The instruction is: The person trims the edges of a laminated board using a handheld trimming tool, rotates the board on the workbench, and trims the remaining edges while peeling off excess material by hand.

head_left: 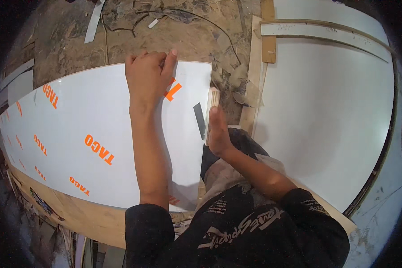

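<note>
White panel [67, 125]: left hand [148, 71] over far edge, right hand [218, 136] against block [214, 97] at right edge; probably edge-work, needing steadiness; fingers' grip unclear.

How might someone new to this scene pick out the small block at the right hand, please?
Start with the large white panel with orange lettering, filling the picture's left half. Follow its right-hand edge to the person's right hand; the small block is there, partly covered by the thumb. Its pale, striped, layered edge distinguishes it from the smooth white panel.
</note>
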Motion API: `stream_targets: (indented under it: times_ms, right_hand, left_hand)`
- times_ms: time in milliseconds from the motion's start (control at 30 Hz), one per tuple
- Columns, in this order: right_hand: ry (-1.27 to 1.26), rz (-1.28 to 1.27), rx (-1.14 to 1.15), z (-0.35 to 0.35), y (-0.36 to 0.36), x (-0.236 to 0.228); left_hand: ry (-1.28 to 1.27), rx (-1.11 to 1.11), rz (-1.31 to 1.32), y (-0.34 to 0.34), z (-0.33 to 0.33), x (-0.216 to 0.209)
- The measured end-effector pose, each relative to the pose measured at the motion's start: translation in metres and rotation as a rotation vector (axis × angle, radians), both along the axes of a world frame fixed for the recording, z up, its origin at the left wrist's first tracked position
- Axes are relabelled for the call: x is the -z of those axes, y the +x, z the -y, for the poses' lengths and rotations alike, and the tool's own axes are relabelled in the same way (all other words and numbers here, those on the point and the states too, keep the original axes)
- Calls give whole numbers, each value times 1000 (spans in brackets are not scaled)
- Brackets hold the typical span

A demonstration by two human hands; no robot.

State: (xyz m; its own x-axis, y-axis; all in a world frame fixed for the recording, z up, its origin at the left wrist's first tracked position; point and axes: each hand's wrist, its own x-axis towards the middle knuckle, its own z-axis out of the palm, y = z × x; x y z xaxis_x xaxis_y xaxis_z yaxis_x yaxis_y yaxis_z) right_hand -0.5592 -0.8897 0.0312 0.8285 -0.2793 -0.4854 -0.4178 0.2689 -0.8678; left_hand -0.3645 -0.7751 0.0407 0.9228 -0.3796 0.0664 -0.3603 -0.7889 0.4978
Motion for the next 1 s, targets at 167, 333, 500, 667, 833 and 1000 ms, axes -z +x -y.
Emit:
stream_targets:
  times_ms: [167, 333, 500, 667, 833, 1000]
  right_hand:
    - [44, -27, -7, 6, -3, 10]
    - [105, -74, 6, 22, 6, 28]
    - [37, 56, 125, 31, 61, 3]
    - [-116, -101, 7, 20, 30, -8]
    - [-283, -198, -56, 8, 14, -9]
    - [-206, -72, 113, 11, 31, 14]
  left_hand:
    - [1, -5, -54, -1, -2, -5]
    - [-5, 23, -29, -1, -2, -2]
    - [-33, 2, -37, 0, -1, -2]
    - [-38, 5, -96, 2, -3, -3]
    - [-42, 17, -23, 3, -2, 1]
    - [-51, 1, -16, 1, -2, 4]
